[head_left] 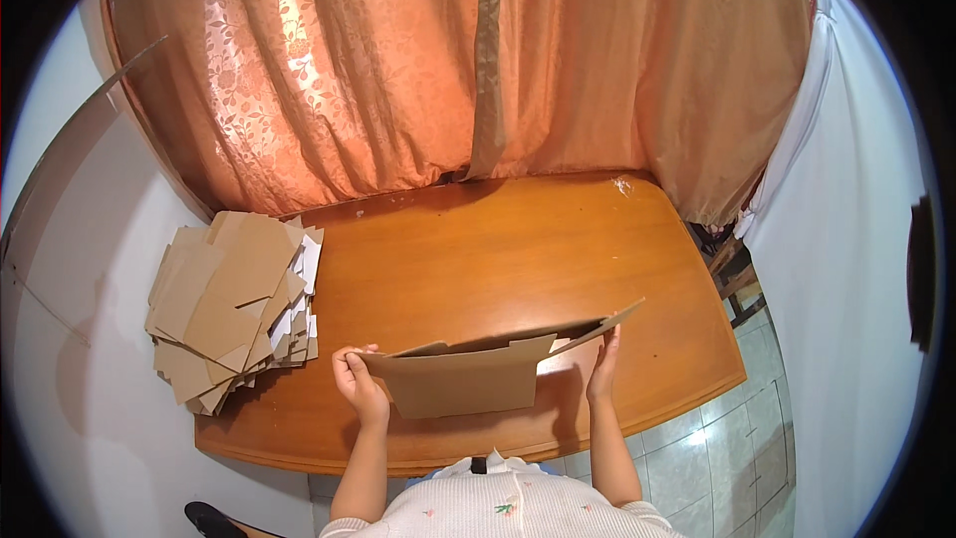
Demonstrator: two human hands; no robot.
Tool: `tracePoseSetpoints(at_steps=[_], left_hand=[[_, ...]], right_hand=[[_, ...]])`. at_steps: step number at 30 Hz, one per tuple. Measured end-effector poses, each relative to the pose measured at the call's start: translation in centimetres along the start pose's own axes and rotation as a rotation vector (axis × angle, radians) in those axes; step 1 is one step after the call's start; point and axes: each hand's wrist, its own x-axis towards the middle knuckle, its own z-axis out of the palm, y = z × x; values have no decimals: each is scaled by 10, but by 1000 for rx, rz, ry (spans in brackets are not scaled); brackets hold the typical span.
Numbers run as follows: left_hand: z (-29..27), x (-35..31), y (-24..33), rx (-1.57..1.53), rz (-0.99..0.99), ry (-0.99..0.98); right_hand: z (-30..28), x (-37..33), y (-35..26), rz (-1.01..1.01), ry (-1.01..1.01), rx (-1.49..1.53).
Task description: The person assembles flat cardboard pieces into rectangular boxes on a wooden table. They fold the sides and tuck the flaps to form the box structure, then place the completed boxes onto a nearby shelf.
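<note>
A partly unfolded brown cardboard box (463,384) is held up over the near part of the table, its front panel facing me and its flaps standing out along the top. My left hand (360,384) is closed on the box's left end, thumb on the near side. At the right end, my right hand (602,371) holds the slanting side flap with its fingers pointing upward along it; part of its grip is hidden. Left of my left hand lies a loose pile of flattened cardboard boxes (234,284), some showing white faces.
A wooden table (478,249) with a curved near edge lies before me. Orange curtains (398,70) hang along its far side, and a white curtain (836,239) hangs at the right. Grey floor tiles (717,448) show at the lower right. A white wall (110,269) borders the left.
</note>
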Motion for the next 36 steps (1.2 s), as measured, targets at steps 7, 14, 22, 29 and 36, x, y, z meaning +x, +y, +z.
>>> tracePoseSetpoints(at_steps=[7,14,22,29,36], left_hand=[[28,1,-7,-35,100,-100],[23,-6,-2,93,99,-89],[18,14,-24,148,-27,-137],[98,82,35,-161,408,-149],[56,41,-14,-127,266,-333]], right_hand=[[36,-4,-20,20,-407,221],[39,-11,-62,-159,-632,26],[38,7,-100,-12,-919,-405],[68,53,-160,-454,-579,-278],[51,43,-112,-509,-598,-441]])
